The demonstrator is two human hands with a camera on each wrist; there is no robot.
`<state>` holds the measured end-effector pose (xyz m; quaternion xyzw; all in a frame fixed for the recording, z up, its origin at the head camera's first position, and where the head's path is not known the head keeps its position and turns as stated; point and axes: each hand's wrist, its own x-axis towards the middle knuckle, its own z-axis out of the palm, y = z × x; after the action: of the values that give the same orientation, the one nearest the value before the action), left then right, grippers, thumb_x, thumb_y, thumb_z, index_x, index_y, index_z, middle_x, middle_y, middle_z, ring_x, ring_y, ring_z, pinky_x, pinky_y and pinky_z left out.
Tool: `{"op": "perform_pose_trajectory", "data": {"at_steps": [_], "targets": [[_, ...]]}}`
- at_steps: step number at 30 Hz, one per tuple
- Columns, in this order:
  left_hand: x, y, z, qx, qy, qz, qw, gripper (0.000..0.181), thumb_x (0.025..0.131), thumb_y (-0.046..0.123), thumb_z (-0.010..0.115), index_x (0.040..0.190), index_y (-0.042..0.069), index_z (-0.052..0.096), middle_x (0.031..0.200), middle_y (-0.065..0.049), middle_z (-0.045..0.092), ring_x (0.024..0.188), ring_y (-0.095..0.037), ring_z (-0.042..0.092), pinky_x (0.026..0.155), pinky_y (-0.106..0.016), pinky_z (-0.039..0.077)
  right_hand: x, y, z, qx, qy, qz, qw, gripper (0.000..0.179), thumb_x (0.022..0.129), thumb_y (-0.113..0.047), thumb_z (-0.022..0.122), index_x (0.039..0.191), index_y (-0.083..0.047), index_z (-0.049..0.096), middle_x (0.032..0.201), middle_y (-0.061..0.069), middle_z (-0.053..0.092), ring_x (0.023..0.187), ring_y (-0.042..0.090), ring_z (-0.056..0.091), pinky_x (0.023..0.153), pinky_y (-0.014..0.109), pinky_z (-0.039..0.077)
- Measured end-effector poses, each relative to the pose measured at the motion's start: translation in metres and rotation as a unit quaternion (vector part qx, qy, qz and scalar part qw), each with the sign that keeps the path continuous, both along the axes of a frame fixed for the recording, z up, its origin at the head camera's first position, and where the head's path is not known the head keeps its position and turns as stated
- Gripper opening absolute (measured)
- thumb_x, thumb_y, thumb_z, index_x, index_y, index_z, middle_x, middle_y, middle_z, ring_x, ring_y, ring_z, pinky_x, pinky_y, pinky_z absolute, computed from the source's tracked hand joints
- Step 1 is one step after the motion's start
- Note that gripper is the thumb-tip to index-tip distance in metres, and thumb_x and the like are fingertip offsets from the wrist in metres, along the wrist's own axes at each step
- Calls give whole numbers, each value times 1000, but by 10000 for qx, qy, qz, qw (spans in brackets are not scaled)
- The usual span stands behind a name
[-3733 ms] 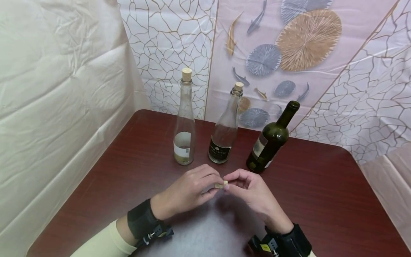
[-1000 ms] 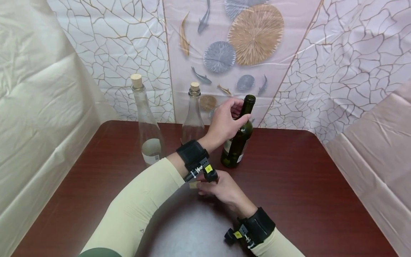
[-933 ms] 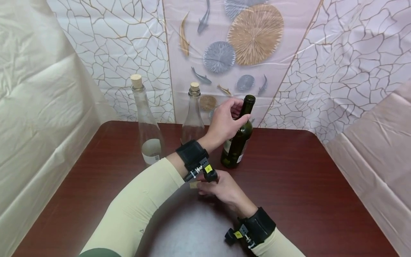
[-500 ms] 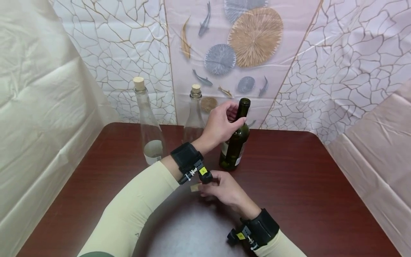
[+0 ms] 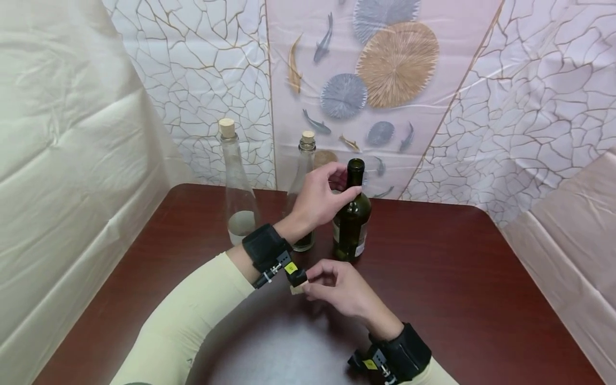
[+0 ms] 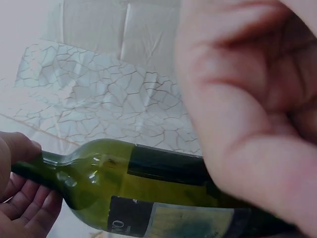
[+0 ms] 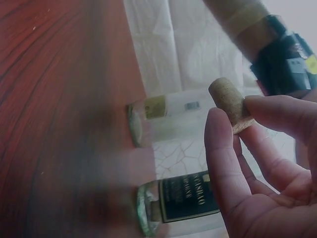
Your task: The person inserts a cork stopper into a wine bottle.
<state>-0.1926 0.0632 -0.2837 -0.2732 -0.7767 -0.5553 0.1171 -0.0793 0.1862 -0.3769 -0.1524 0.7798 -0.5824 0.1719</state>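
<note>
My left hand (image 5: 317, 197) grips the neck of a dark green wine bottle (image 5: 355, 214), thumb on the near side and fingers behind. The bottle stands almost upright on the table, its mouth uncovered; in the left wrist view its labelled body (image 6: 94, 173) lies across the picture. Lower and nearer, my right hand (image 5: 344, 289) pinches a small cork (image 5: 296, 289) between thumb and fingertips. The right wrist view shows that cork (image 7: 226, 98) whole, a tan, slightly tapered cylinder. Part of it is hidden behind the left wrist camera in the head view.
Two clear bottles with corks in their mouths stand to the left: a tall one (image 5: 236, 182) with a pale label and one (image 5: 303, 160) partly covered by my left hand. The dark red table (image 5: 457, 278) ends at a patterned cloth backdrop (image 5: 231, 64).
My left hand has gone from the cork, which both hands held at first, to the wine bottle's neck. The bottle's rightward lean has since lessened. The cork stays in my right hand.
</note>
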Motion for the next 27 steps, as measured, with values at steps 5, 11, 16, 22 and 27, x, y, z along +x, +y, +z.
{"op": "perform_pose_trajectory", "data": {"at_steps": [5,11,16,22,27], "targets": [[8,-18,-3,539,73,107,9985,32,92,16,80,120,4,70,105,-11,73,95,-20,71,90,-42,63,8,-5,10,2,7,141,9999,23,94,-13,74,113,0,74,97,16,76,81,13,74,79,35,65],[25,-41,-4,770,-48,270,9967,31,89,15,82,118,8,72,103,-8,73,93,-16,72,87,-34,64,20,-11,21,59,105,412,9991,22,95,-17,75,112,-3,76,100,12,76,81,13,73,73,24,62],[42,-61,-5,933,-33,348,9950,30,88,14,83,115,9,73,101,-8,74,92,-15,72,87,-32,63,29,-14,29,49,215,527,9984,19,95,-18,76,112,-10,78,104,9,76,84,12,74,77,24,62],[64,-83,-8,1204,-149,361,9920,31,85,11,84,115,8,74,100,-8,74,89,-15,71,85,-34,64,35,-15,34,-121,513,737,9959,17,96,-15,76,112,-10,78,108,11,76,87,9,74,78,24,63],[78,-97,-11,1298,-151,324,9909,31,84,9,85,114,8,74,101,-8,73,87,-15,72,83,-44,65,37,-16,36,-227,578,913,9939,17,96,-13,74,112,-9,77,107,14,77,88,9,75,79,24,62]]}}
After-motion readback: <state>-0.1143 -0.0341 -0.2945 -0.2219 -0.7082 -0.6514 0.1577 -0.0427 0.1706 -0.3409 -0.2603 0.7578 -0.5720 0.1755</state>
